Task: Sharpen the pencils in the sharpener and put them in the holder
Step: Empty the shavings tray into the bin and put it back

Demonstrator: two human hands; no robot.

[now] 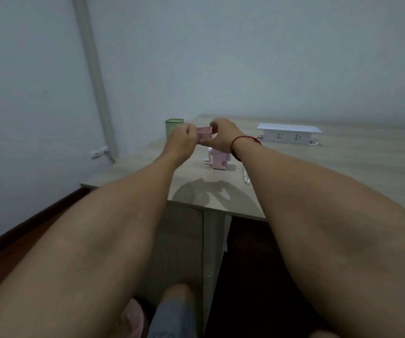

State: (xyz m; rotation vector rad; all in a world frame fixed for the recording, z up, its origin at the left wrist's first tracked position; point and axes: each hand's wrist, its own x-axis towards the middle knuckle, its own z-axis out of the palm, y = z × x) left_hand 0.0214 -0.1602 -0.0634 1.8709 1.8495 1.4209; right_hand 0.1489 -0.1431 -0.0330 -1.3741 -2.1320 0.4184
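A pink sharpener [220, 160] with a pale crank on its left side stands on the wooden desk [343, 162]. Above it both hands hold a small pink box-shaped part [204, 133], the same colour as the sharpener, in the air. My left hand [183, 140] pinches its left side. My right hand [222, 137], with a red string at the wrist, grips its right side and underside. A green holder [172, 128] stands just behind my left hand. A pale pencil [246, 178] lies on the desk beside my right forearm.
A white power strip box [289, 134] sits at the back right of the desk. The desk stands against a pale wall, with its near edge below my forearms. A wall socket [98, 153] and a pipe are at the left. My knees show at the bottom.
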